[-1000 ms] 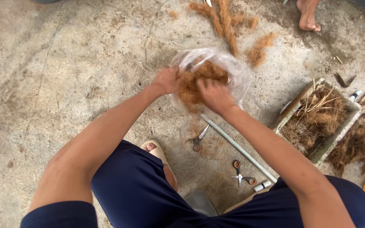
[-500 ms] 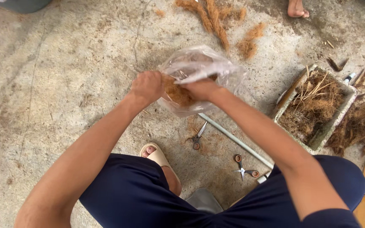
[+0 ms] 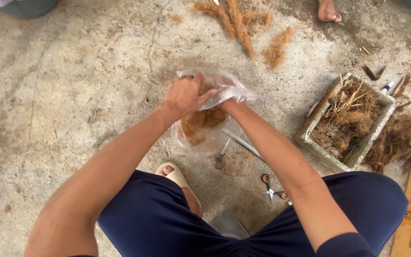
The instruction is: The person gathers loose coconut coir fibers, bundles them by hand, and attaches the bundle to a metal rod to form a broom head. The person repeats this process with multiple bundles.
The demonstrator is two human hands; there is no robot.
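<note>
Over the concrete floor (image 3: 72, 95), both hands clamp a fibre-filled plastic bag (image 3: 205, 123).

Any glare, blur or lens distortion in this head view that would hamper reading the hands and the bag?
Head view: soft, even daylight, with no hard shadows. The clear plastic bag shows mild whitish sheen, partly veiling the right hand; the left hand is sharp. Wide-angle stretch enlarges the forearms near the bottom edge. The concrete floor stays in focus.
</note>
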